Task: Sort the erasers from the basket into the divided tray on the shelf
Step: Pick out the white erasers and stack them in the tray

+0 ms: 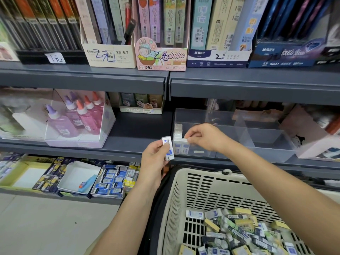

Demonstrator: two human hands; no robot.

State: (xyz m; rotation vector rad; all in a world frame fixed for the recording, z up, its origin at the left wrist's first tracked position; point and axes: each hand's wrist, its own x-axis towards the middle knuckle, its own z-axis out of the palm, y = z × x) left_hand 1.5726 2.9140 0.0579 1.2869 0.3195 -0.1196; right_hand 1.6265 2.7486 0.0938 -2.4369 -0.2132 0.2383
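Erasers (pixel 239 230) in white, blue and yellow wrappers lie heaped in the cream basket (pixel 202 190) below the clear divided tray (pixel 272 153). The right hand (pixel 207 137) pinches a white eraser (pixel 184 140) over the tray's left compartment, beside a standing row (pixel 178 133). The left hand (pixel 154 157), just left of the tray, grips a blue-and-white eraser (pixel 167 150). Above the tray, a pink box (pixel 161 56) reads "Labubu" and "2B 0.7".

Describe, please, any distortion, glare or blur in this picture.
Head view: the wide lens bows the grey metal shelves; glare streaks the clear plastic divided tray; the pink and purple glue bottles are soft; the wrapped erasers in the cream plastic basket smear; the white and blue eraser in the left hand is sharp.
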